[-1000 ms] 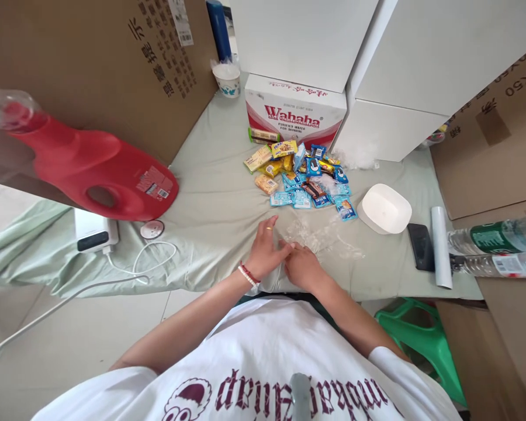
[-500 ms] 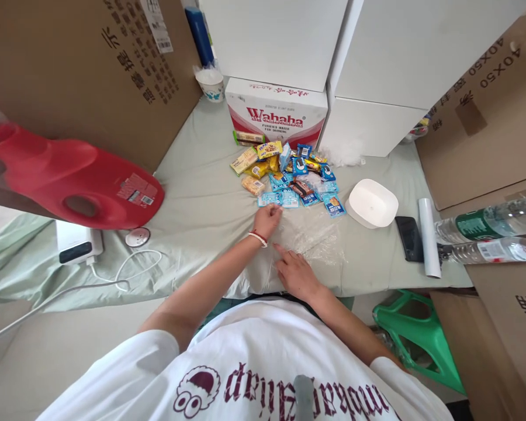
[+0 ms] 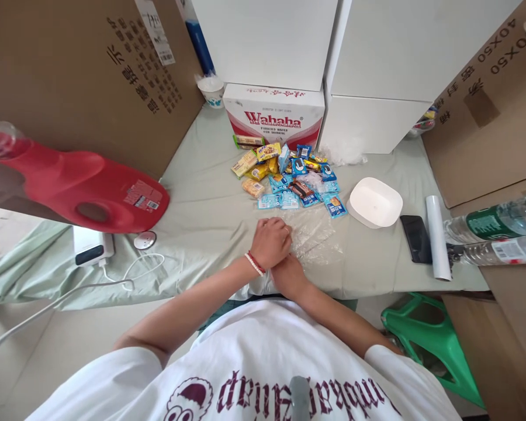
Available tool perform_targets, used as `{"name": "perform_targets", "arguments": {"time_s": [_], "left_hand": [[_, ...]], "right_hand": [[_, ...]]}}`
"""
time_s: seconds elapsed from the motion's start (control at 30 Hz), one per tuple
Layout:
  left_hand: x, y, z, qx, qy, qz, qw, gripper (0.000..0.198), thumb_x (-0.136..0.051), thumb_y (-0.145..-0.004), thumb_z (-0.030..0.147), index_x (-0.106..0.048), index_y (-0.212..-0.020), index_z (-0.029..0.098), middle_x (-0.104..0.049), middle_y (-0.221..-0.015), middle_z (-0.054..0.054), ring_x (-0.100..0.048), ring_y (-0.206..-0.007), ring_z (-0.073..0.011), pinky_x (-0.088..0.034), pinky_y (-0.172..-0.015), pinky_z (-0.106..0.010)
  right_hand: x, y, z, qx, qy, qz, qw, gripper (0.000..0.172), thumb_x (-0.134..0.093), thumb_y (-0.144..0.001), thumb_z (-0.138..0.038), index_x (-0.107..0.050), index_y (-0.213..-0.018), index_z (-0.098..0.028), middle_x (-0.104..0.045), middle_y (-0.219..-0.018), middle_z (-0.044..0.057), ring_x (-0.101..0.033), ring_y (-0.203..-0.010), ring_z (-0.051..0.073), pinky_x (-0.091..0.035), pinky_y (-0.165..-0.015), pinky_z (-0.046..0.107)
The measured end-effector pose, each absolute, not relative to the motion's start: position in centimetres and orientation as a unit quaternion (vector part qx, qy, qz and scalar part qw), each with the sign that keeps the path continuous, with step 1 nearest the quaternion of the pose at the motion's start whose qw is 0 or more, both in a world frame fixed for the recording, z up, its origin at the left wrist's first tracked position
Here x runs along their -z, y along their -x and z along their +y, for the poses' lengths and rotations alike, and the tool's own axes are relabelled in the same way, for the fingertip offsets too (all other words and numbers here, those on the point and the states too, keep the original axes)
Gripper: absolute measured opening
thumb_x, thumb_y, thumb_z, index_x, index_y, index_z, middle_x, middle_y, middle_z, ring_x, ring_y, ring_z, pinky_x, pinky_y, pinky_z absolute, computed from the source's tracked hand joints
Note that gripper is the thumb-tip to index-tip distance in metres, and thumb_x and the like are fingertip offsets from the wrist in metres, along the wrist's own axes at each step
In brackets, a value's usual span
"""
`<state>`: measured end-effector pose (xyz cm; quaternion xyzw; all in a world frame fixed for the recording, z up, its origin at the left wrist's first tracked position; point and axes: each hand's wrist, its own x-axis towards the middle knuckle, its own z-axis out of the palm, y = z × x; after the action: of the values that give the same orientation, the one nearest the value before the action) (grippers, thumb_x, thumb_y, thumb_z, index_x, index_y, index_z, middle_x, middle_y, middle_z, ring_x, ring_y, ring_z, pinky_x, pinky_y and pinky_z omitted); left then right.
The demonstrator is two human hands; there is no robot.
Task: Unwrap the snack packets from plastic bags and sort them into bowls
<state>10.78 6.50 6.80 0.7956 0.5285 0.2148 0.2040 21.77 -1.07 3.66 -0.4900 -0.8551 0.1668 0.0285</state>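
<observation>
My left hand (image 3: 270, 241), with red and white bracelets at its wrist, is curled closed at the left end of a clear plastic bag (image 3: 319, 238). The bag lies flat and crinkled on the cloth. My right hand (image 3: 289, 276) comes in from below and touches the left hand; its fingers are hidden behind it. Beyond both hands lies a heap of small wrapped snacks, with light-blue packets (image 3: 269, 201), a yellow packet (image 3: 268, 152), a brown packet (image 3: 300, 188) and dark-blue packets (image 3: 298, 166). To the right stands a white plastic bowl (image 3: 376, 202).
A white and red Wahaha carton (image 3: 274, 117) stands behind the snacks. On the left are a red detergent jug (image 3: 96, 190) and a white power bank (image 3: 93, 245) with its cable. A phone (image 3: 415, 238), white roll (image 3: 438, 238) and bottles (image 3: 491, 224) lie at right.
My left hand has drawn back toward my body and closed up against the right hand. The right hand's fingers have gone out of sight behind it.
</observation>
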Motion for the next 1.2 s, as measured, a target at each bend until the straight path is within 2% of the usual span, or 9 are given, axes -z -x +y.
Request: {"name": "perform_targets", "arguments": {"time_s": [0.07,0.17,0.3,0.4,0.6,0.73,0.9,1.03,1.2], "left_hand": [[-5.6,-10.6,7.0,-0.162,-0.821,0.515,0.187,0.024,-0.053,-0.095,0.031,-0.074,-0.104,0.024,-0.074,-0.121,-0.009,-0.058,-0.130,-0.0290,-0.033,-0.120,-0.057],[-3.8,-8.4,9.0,-0.156,-0.802,0.550,0.175,0.033,-0.051,-0.093,0.028,-0.073,-0.117,0.022,-0.066,-0.142,-0.012,-0.057,-0.135,-0.0288,-0.041,-0.118,-0.054],[-2.8,-4.5,11.1,-0.175,-0.793,0.557,0.176,0.031,-0.058,-0.083,0.021,-0.075,-0.108,0.021,-0.068,-0.137,-0.009,-0.063,-0.126,-0.0254,-0.053,-0.108,-0.042],[-3.2,-3.4,10.9,-0.214,-0.771,0.582,0.145,0.031,-0.056,-0.080,0.013,-0.073,-0.105,0.018,-0.066,-0.135,-0.013,-0.056,-0.130,-0.0300,-0.047,-0.113,-0.050],[-6.7,-6.7,7.9,-0.298,-0.815,0.484,0.118,0.026,-0.053,-0.079,0.007,-0.070,-0.093,0.022,-0.072,-0.108,-0.009,-0.058,-0.116,-0.0280,-0.045,-0.101,-0.050],[-9.1,-7.4,6.0,-0.395,-0.789,0.457,0.113,0.024,-0.051,-0.078,0.007,-0.068,-0.087,0.023,-0.072,-0.104,-0.008,-0.061,-0.111,-0.0270,-0.046,-0.095,-0.047],[-7.9,-6.1,5.1,-0.287,-0.822,0.388,0.304,0.027,-0.046,-0.077,0.006,-0.067,-0.071,0.022,-0.072,-0.083,-0.003,-0.067,-0.079,-0.0158,-0.056,-0.079,-0.031],[-5.1,-6.2,7.4,-0.183,-0.807,0.474,0.301,0.034,-0.045,-0.088,0.012,-0.077,-0.098,0.018,-0.077,-0.119,-0.010,-0.069,-0.119,-0.0226,-0.053,-0.109,-0.040],[-3.3,-6.4,9.3,-0.152,-0.789,0.541,0.247,0.045,-0.037,-0.104,0.032,-0.069,-0.132,0.017,-0.060,-0.152,-0.016,-0.046,-0.150,-0.0333,-0.025,-0.126,-0.069]], "right_hand": [[-3.9,-21.3,-0.9,-0.167,0.492,-0.854,0.027,0.031,-0.051,-0.101,-0.013,-0.073,-0.123,-0.014,-0.073,-0.122,0.016,-0.061,-0.114,0.031,-0.049,-0.094,0.043],[-4.5,-21.3,-1.2,-0.150,0.491,-0.857,0.037,0.029,-0.048,-0.103,-0.016,-0.072,-0.120,-0.016,-0.062,-0.145,0.015,-0.059,-0.119,0.030,-0.051,-0.092,0.043],[-4.9,-21.6,-2.1,-0.145,0.494,-0.857,0.031,0.029,-0.045,-0.105,-0.019,-0.070,-0.120,-0.017,-0.041,-0.167,0.011,-0.056,-0.126,0.031,-0.052,-0.098,0.048],[-4.8,-21.3,-2.2,-0.150,0.490,-0.858,0.034,0.030,-0.047,-0.104,-0.018,-0.068,-0.125,-0.018,-0.038,-0.169,0.009,-0.055,-0.127,0.030,-0.052,-0.100,0.048],[-4.8,-19.2,-0.9,-0.173,0.482,-0.859,0.025,0.032,-0.051,-0.101,-0.016,-0.068,-0.128,-0.014,-0.065,-0.139,0.017,-0.059,-0.121,0.032,-0.052,-0.095,0.047],[-4.7,-18.4,-0.1,-0.199,0.489,-0.849,0.019,0.032,-0.051,-0.101,-0.017,-0.069,-0.127,-0.011,-0.070,-0.127,0.019,-0.059,-0.123,0.034,-0.052,-0.098,0.048],[-4.5,-18.2,1.0,-0.231,0.485,-0.844,0.008,0.036,-0.054,-0.098,-0.014,-0.068,-0.131,-0.013,-0.069,-0.133,0.016,-0.060,-0.127,0.031,-0.053,-0.101,0.044],[-4.7,-17.5,1.7,-0.227,0.477,-0.849,-0.015,0.034,-0.054,-0.100,-0.016,-0.070,-0.129,-0.011,-0.069,-0.133,0.019,-0.059,-0.128,0.034,-0.050,-0.107,0.048],[-6.2,-17.7,-0.6,-0.246,0.462,-0.852,0.030,0.048,-0.059,-0.097,-0.018,-0.061,-0.144,-0.020,-0.062,-0.146,0.012,-0.055,-0.134,0.030,-0.053,-0.107,0.047]]}}
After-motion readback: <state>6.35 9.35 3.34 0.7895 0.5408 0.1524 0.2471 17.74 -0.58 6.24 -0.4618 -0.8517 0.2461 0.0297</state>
